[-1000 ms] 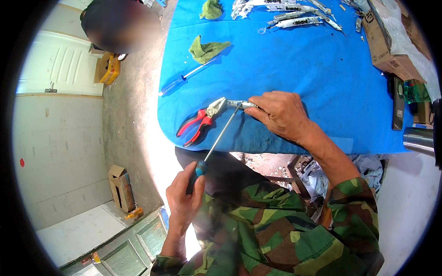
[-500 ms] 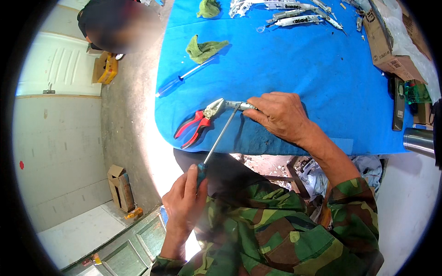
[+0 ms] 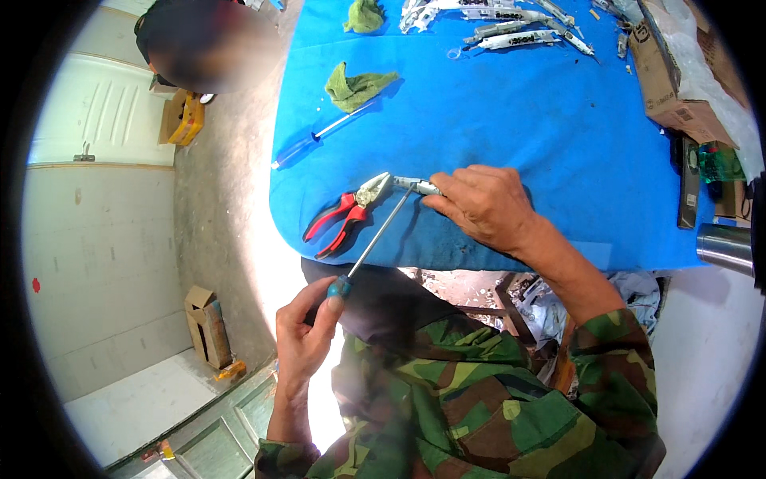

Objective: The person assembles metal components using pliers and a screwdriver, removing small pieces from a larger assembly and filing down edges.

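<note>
A person in a green, brown and black camouflage jacket (image 3: 479,391) works with two bare hands at the near edge of a table covered in bright blue cloth (image 3: 558,128). The left hand (image 3: 307,331), partly closed, grips a screwdriver with a rounded teal handle and slim metal shaft (image 3: 339,287) between thumb and fingers. The shaft slants up and to the right, its tip meeting a narrow white strip-like part (image 3: 407,184) that lies on the cloth. The right hand (image 3: 487,203), fingers curled and drawn together, pinches that part's right end between thumb and forefinger; the end itself is hidden by the grip.

Just left of the part lie metal pliers with red-and-black handles (image 3: 353,214), handles apart, nose at the part's left end; whether the two touch cannot be told. Farther up rests a screwdriver with a clear blue handle (image 3: 299,150), its tip by a crumpled green cloth (image 3: 359,88). A second green cloth (image 3: 365,16) sits near a pile of long white-and-grey parts (image 3: 511,36) at the far side.

At right stand an open brown cardboard box (image 3: 656,76) and a shiny steel cylinder (image 3: 724,247). Beyond the table, at upper left, another person (image 3: 171,36) in dark clothing appears near a yellow carton (image 3: 189,120).
</note>
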`<action>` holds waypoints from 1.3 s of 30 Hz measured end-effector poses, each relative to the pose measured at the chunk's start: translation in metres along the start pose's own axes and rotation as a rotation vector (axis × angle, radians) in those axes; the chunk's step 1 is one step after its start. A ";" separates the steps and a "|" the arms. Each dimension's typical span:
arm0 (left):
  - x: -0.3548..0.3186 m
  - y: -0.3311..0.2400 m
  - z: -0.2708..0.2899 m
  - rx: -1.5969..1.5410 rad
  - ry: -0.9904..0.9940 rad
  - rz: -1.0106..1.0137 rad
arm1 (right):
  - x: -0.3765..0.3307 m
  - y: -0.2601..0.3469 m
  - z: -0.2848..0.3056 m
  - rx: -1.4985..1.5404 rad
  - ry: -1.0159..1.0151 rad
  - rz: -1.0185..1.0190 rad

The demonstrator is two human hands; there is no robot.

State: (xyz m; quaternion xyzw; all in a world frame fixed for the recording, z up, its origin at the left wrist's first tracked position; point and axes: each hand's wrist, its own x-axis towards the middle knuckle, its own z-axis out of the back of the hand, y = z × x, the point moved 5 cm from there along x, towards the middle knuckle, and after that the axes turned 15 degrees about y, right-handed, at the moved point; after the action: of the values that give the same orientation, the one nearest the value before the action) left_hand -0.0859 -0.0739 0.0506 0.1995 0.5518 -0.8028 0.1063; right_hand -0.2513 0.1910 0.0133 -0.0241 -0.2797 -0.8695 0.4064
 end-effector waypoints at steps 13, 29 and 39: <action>-0.024 0.013 0.011 0.058 -0.271 -0.126 | -0.004 -0.005 0.006 0.066 -0.088 -0.080; 0.051 -0.008 0.046 0.792 -0.367 -0.366 | -0.023 0.033 0.021 0.160 -0.170 -0.116; 0.085 -0.014 0.053 0.889 -0.314 -0.450 | -0.040 0.070 0.014 0.367 -0.278 -0.194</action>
State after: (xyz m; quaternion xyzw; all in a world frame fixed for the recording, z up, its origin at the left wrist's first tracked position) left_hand -0.1787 -0.1139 0.0412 -0.0210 0.1641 -0.9828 -0.0822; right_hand -0.1767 0.1893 0.0471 -0.0423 -0.4873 -0.8273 0.2761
